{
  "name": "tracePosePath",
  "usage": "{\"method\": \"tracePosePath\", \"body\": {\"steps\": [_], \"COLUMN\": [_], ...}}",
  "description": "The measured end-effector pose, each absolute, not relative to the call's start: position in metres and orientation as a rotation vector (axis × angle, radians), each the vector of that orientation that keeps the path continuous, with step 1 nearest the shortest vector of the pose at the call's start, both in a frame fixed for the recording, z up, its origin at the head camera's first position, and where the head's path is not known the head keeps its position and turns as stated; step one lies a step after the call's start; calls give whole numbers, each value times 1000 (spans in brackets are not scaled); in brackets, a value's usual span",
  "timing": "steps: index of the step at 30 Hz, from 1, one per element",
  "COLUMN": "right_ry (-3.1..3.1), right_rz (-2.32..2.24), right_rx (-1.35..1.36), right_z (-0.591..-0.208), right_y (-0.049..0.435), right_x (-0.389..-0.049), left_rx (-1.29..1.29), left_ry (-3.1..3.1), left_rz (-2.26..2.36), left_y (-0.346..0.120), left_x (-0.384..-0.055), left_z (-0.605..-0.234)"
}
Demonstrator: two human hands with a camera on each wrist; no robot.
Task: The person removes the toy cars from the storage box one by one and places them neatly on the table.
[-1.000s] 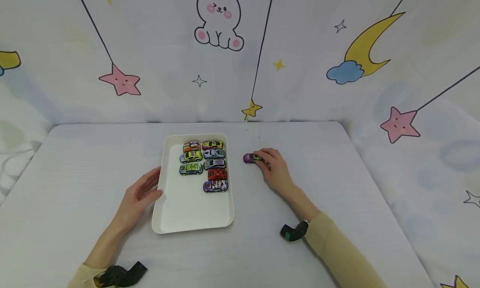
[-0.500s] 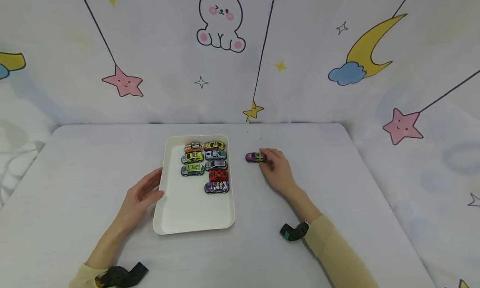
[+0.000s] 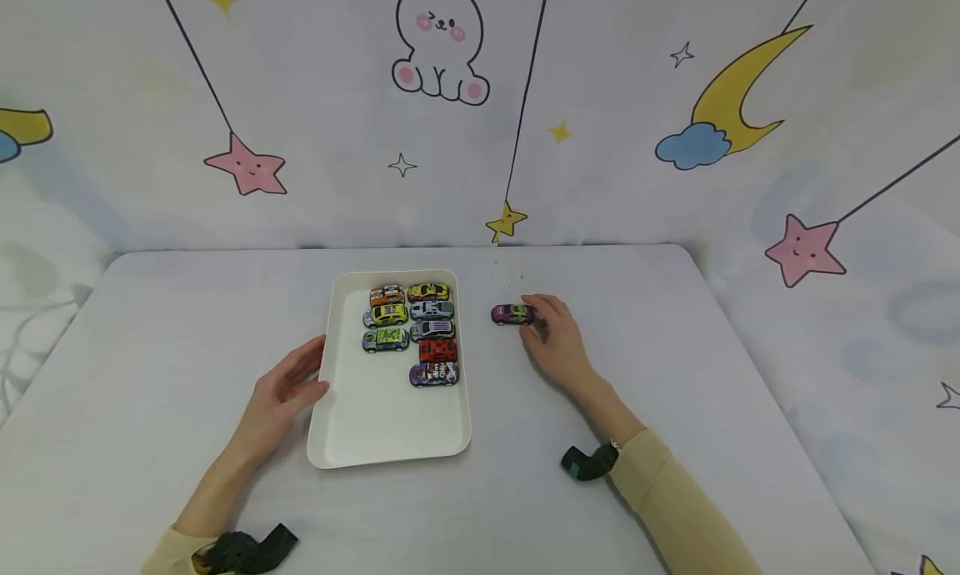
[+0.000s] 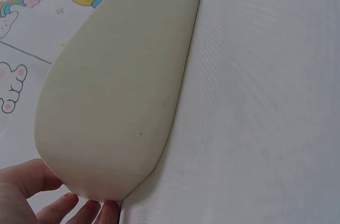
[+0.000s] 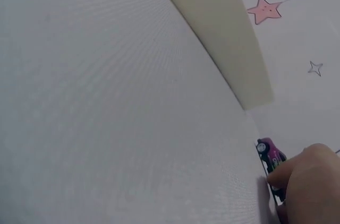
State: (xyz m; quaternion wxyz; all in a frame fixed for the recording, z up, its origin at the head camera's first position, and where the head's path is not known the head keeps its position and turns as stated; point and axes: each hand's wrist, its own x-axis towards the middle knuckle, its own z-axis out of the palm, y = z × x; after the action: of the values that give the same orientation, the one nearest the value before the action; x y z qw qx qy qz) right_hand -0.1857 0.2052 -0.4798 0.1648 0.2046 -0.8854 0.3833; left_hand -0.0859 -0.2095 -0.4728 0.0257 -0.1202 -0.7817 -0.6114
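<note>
A purple and green toy car [image 3: 512, 314] stands on the white table right of the tray. My right hand [image 3: 558, 342] pinches its right end between thumb and fingers; in the right wrist view the thumb lies along the side of the car [image 5: 272, 155]. My left hand [image 3: 273, 404] rests against the left side of the white tray [image 3: 390, 442], its fingertips at the outer wall in the left wrist view. Two columns of toy cars fill the tray's upper part, among them a red car [image 3: 437, 350] and a purple car [image 3: 434, 374] lowest on the right.
The white table [image 3: 600, 283] ends at the back against a patterned cloth [image 3: 315, 75] with a rabbit, stars and a moon. Black wrist cameras hang at both wrists, the right one [image 3: 590, 462] just over the table.
My right hand has shifted slightly right along the purple and green car, so more of the car shows. The left hand and the tray stay as they were.
</note>
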Motion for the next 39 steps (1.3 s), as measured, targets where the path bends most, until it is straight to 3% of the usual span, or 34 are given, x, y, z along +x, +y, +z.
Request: {"method": "tracePosePath", "body": {"steps": [17,28,39], "right_ry": [-2181,-2138,-2214], "right_rz": [1095,1180,1065], "right_rx": [674,1084,1287], "right_z": [-477,-474,-464], "right_y": [179,146,126], "right_x": [-169,-127,-121], "left_rx": [-359,-399,-392], "left_ry": [-2419,-2385,-2389], "left_rz": [-1887,-1961,-1936], "left_y": [-212,-206,-210], "left_x": [-85,-84,-84], "left_z": [-469,-476,-475]}}
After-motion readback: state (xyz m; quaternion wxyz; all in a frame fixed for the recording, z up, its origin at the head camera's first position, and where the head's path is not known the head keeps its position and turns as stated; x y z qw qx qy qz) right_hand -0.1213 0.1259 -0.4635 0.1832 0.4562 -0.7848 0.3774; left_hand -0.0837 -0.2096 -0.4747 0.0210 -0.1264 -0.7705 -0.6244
